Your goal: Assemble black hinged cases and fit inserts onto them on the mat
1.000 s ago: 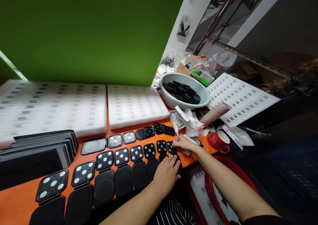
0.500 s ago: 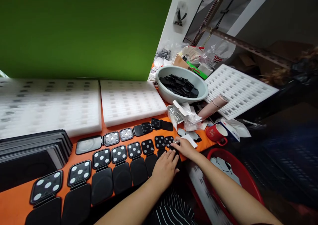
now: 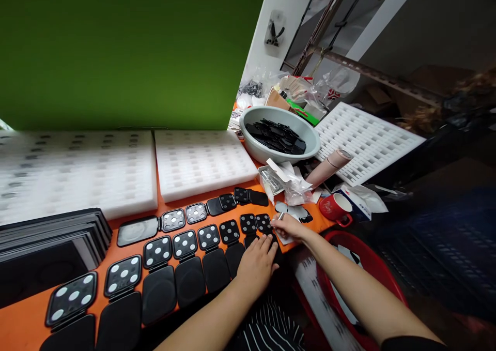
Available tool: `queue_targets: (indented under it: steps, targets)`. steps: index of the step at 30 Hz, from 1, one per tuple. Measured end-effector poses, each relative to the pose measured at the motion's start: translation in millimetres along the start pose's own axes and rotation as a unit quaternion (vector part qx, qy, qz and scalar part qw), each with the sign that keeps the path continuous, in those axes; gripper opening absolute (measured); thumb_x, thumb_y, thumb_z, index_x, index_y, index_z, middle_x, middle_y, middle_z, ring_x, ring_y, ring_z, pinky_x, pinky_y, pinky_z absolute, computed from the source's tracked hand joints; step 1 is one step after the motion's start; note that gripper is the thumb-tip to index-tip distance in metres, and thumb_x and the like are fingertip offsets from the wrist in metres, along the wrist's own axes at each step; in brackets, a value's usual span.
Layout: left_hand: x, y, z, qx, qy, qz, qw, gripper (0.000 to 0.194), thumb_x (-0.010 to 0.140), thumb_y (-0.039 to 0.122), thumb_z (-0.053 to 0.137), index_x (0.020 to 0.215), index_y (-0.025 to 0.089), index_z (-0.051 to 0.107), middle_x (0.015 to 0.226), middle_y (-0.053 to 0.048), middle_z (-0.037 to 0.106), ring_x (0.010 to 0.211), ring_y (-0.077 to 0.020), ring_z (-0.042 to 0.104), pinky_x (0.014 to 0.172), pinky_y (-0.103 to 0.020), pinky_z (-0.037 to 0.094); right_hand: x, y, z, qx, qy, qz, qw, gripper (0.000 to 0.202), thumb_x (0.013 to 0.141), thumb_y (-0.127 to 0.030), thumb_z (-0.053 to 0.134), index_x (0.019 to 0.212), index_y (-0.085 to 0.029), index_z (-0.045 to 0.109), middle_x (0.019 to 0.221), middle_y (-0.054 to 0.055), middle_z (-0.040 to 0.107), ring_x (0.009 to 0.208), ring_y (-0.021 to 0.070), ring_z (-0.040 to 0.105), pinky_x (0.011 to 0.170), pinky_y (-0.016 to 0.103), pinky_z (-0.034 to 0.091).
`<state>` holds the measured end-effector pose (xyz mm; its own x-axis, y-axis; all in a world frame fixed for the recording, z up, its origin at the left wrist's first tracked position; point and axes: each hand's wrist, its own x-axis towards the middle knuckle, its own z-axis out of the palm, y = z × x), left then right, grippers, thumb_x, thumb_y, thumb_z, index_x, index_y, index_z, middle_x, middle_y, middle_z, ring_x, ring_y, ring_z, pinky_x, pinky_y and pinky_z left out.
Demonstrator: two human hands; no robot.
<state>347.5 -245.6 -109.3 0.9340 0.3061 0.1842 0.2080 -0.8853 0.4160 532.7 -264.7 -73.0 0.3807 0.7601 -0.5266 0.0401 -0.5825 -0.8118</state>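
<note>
Palm down, my left hand (image 3: 258, 260) lies with fingers outstretched on the black lower half of a hinged case at the right end of the front row. My right hand (image 3: 290, 227) is closed around a slim silver tool (image 3: 281, 216), whose exact kind I cannot make out. It is over a white card (image 3: 285, 237), just right of the end case's dotted half (image 3: 264, 223). Similar open cases run leftward, such as one dotted half (image 3: 123, 274) above its plain black half (image 3: 119, 320). Round mirror-like pieces (image 3: 282, 207) lie beyond my right hand.
White foam blocks (image 3: 205, 159) stand behind the rows. A pale basin (image 3: 251, 144) holds black pieces. Around the right side are a pink bottle (image 3: 329, 167), a red mug (image 3: 333, 209) and a red tub (image 3: 387, 268). Stacked black panels (image 3: 50, 258) sit at left.
My right hand has moved a little right, from the end case to over the white card, still with the silver tool. My left hand stays on the case. The view has shifted slightly.
</note>
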Motion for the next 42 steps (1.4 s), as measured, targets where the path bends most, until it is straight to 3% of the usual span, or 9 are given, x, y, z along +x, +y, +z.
queue_targets:
  steps: [2, 7, 11, 14, 20, 27, 31, 37, 42]
  targets:
    - [-0.8, 0.1, 0.2, 0.001, -0.001, 0.0, 1.0, 0.051, 0.087, 0.041, 0.053, 0.131, 0.017, 0.047, 0.14, -0.01, 0.044, 0.127, -0.0251, 0.042, 0.105, -0.04, 0.035, -3.7, 3.6, -6.6, 0.121, 0.022, 0.004, 0.992, 0.034, 0.061, -0.041, 0.07, 0.06, -0.021, 0.042, 0.041, -0.009, 0.04, 0.035, 0.0051, 0.029, 0.038, 0.019, 0.02]
    - [2.6, 6.3, 0.7, -0.006, -0.02, -0.026, 0.999, 0.051, 0.088, 0.038, 0.05, 0.134, 0.016, 0.044, 0.143, -0.009, 0.04, 0.13, -0.025, 0.039, 0.107, -0.04, 0.033, -14.1, 9.8, -8.9, 0.199, 0.079, -0.041, 0.976, 0.042, 0.059, -0.048, 0.073, 0.066, -0.021, 0.042, 0.048, -0.009, 0.044, 0.04, 0.0048, 0.036, 0.041, 0.019, 0.029]
    - [8.2, 13.6, -2.6, -0.005, -0.041, -0.064, 0.997, 0.053, 0.088, 0.035, 0.049, 0.135, 0.012, 0.042, 0.143, -0.011, 0.038, 0.132, -0.0245, 0.035, 0.108, -0.04, 0.032, -6.5, 15.0, 8.4, 0.173, 0.112, -0.091, 0.974, 0.042, 0.058, -0.05, 0.074, 0.068, -0.02, 0.046, 0.048, -0.007, 0.049, 0.04, 0.0067, 0.039, 0.04, 0.02, 0.029]
    - [5.5, 12.8, -11.2, 0.001, -0.03, -0.048, 0.998, 0.055, 0.089, 0.039, 0.046, 0.136, 0.012, 0.04, 0.147, -0.011, 0.032, 0.135, -0.0247, 0.029, 0.109, -0.041, 0.03, 2.2, 15.3, 20.9, 0.121, 0.118, -0.114, 0.979, 0.043, 0.058, -0.054, 0.072, 0.065, -0.02, 0.047, 0.047, -0.006, 0.05, 0.04, 0.0078, 0.04, 0.04, 0.021, 0.029]
    - [-13.1, 0.7, -21.0, 0.02, -0.007, -0.053, 0.998, 0.07, 0.084, 0.058, 0.044, 0.14, 0.016, 0.034, 0.149, -0.012, 0.024, 0.137, -0.0307, 0.023, 0.109, -0.053, 0.022, -1.5, 4.1, 20.5, 0.111, 0.126, -0.144, 0.975, 0.04, 0.062, -0.056, 0.069, 0.066, -0.021, 0.048, 0.047, -0.006, 0.048, 0.04, 0.0077, 0.037, 0.039, 0.022, 0.028]
    - [-2.9, 0.1, -12.1, 0.032, -0.041, -0.025, 0.998, 0.077, 0.081, 0.061, 0.047, 0.141, 0.015, 0.032, 0.149, -0.013, 0.024, 0.135, -0.0285, 0.026, 0.108, -0.046, 0.025, 6.5, 1.1, 22.7, 0.063, 0.104, -0.131, 0.984, 0.037, 0.063, -0.054, 0.068, 0.066, -0.022, 0.049, 0.051, -0.004, 0.05, 0.046, 0.0111, 0.045, 0.046, 0.025, 0.037]
    - [1.8, -1.3, -2.9, 0.055, -0.042, -0.035, 0.997, 0.077, 0.082, 0.062, 0.044, 0.14, 0.013, 0.033, 0.149, -0.013, 0.025, 0.136, -0.0276, 0.027, 0.109, -0.045, 0.023, 13.3, 0.7, 16.2, 0.119, 0.099, -0.124, 0.98, 0.037, 0.063, -0.052, 0.069, 0.068, -0.021, 0.049, 0.052, -0.004, 0.052, 0.046, 0.0094, 0.044, 0.044, 0.022, 0.035]
    - [1.3, 2.5, 13.8, 0.086, -0.014, -0.062, 0.994, 0.078, 0.083, 0.063, 0.041, 0.14, 0.011, 0.034, 0.148, -0.014, 0.025, 0.136, -0.0278, 0.025, 0.109, -0.045, 0.024, -7.9, 1.1, -5.4, 0.214, 0.21, -0.181, 0.937, 0.036, 0.063, -0.05, 0.071, 0.071, -0.021, 0.052, 0.052, -0.005, 0.051, 0.047, 0.0093, 0.046, 0.044, 0.021, 0.038]
    - [1.9, 3.4, 16.6, 0.089, -0.015, -0.059, 0.994, 0.081, 0.081, 0.064, 0.043, 0.139, 0.009, 0.034, 0.148, -0.016, 0.025, 0.136, -0.0292, 0.025, 0.108, -0.045, 0.024, -13.9, 29.2, 0.1, 0.175, 0.231, -0.156, 0.944, 0.038, 0.065, -0.054, 0.068, 0.069, -0.021, 0.051, 0.052, -0.004, 0.052, 0.043, 0.0096, 0.045, 0.042, 0.023, 0.037]
